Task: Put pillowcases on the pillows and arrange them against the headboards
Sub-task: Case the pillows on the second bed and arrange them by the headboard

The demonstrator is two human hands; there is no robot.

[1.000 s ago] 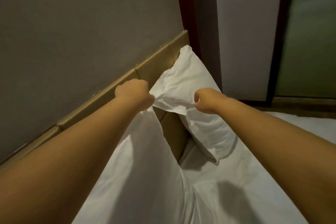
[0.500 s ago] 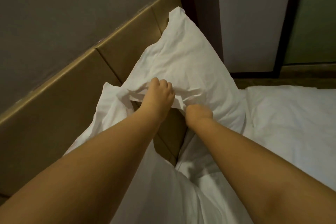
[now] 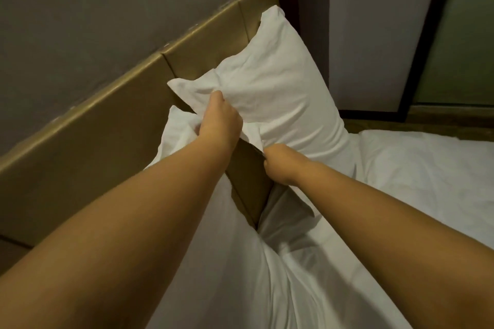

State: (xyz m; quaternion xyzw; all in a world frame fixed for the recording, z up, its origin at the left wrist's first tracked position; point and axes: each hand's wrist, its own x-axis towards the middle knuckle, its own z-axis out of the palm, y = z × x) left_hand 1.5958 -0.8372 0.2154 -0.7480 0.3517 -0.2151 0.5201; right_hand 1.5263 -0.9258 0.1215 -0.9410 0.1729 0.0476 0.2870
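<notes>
Against the far right end of the tan headboard (image 3: 107,147), a white pillow (image 3: 280,88) stands tilted, its top corner pointing up beside the dark door frame (image 3: 287,8). It already wears its case, so this step looks like arranging, not dressing.

The left hand (image 3: 220,120) has its grip closed on the loose cloth at the pillow's lower left edge, fingers curled into the fabric. The right hand (image 3: 280,165) holds a bunched fold of the same edge lower down and to the right, with its grip tight like a fist. Holding the open end at two spread points probably lets the person tug the slack case smooth and steer the pillow upright against the board. A one-handed hold would let it twist.

A second pillow (image 3: 240,275) lies nearer, under the left forearm, with its top corner leaning on the headboard. Part of the headboard panel shows between the two pillows. The bed sheet (image 3: 427,181) spreads out to the right, and the grey wall (image 3: 107,21) rises behind the board.

The cloth is soft and creased, so it will likely give before the filling moves. A firm, even pull from both hands seems the sensible way to settle it.
</notes>
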